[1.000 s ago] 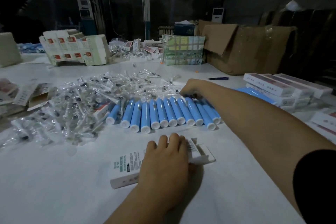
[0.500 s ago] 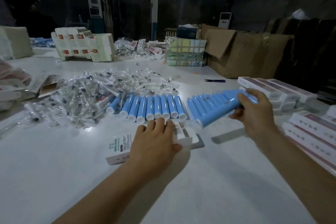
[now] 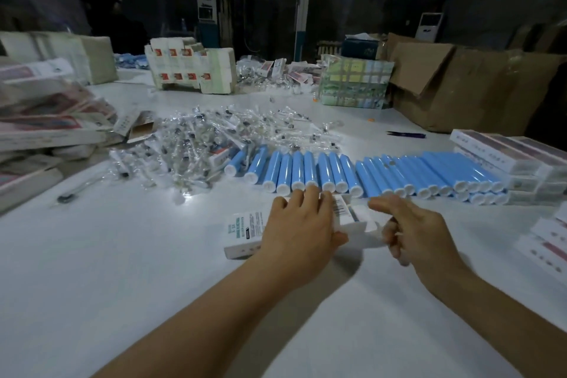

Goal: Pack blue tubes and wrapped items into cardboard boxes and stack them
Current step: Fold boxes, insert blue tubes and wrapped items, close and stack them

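Note:
A small white cardboard box (image 3: 242, 233) lies on the white table (image 3: 122, 270) in front of me. My left hand (image 3: 299, 230) grips it, fingers over the top and thumb on the near side. My right hand (image 3: 411, 230) is at the box's open right end by the white flap (image 3: 365, 224), index finger out and the others curled; it is blurred and no tube shows in it. Blue tubes (image 3: 306, 172) with white caps lie in a row just behind the box, and a second batch of tubes (image 3: 429, 172) lies to the right. A pile of clear wrapped items (image 3: 208, 144) is behind-left.
Filled white boxes (image 3: 506, 156) are stacked at the right edge. Flat cartons (image 3: 46, 120) are piled at the left. A large brown cardboard box (image 3: 475, 86) and bundled packs (image 3: 352, 86) stand at the back. A dark pen (image 3: 405, 134) lies behind the tubes.
My right hand picked a blue tube from the row, lifted it to the right, then came down to the box's open end; the tube is no longer visible. The left hand stayed on the box.

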